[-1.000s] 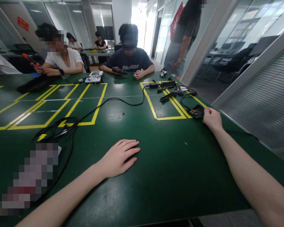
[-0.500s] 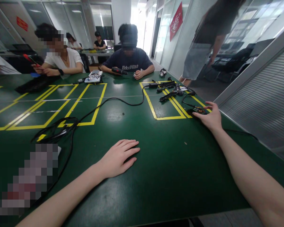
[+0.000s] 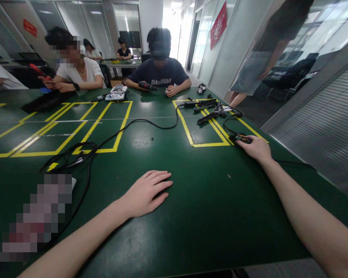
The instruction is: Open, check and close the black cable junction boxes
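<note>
My left hand [image 3: 146,192] lies flat and open on the green table [image 3: 191,200], palm down, holding nothing. My right hand [image 3: 256,148] reaches to the right side of the table, its fingers laid over a small dark device [image 3: 241,137] with orange and green parts and a thin black wire. The fingertips touch the device, which rests on the table at the corner of a yellow taped rectangle [image 3: 203,127]; I see no grip around it.
Black tools and cables [image 3: 213,110] lie in the taped rectangle. A long black cable [image 3: 118,131] runs to a tangle [image 3: 69,158] at left. Two people sit across the table, one holding a black driver [image 3: 146,85]. A person walks past at right.
My right hand shifted slightly along the small device, from gripping its side to resting fingers over it. The person at right walked further right. My left hand stayed still.
</note>
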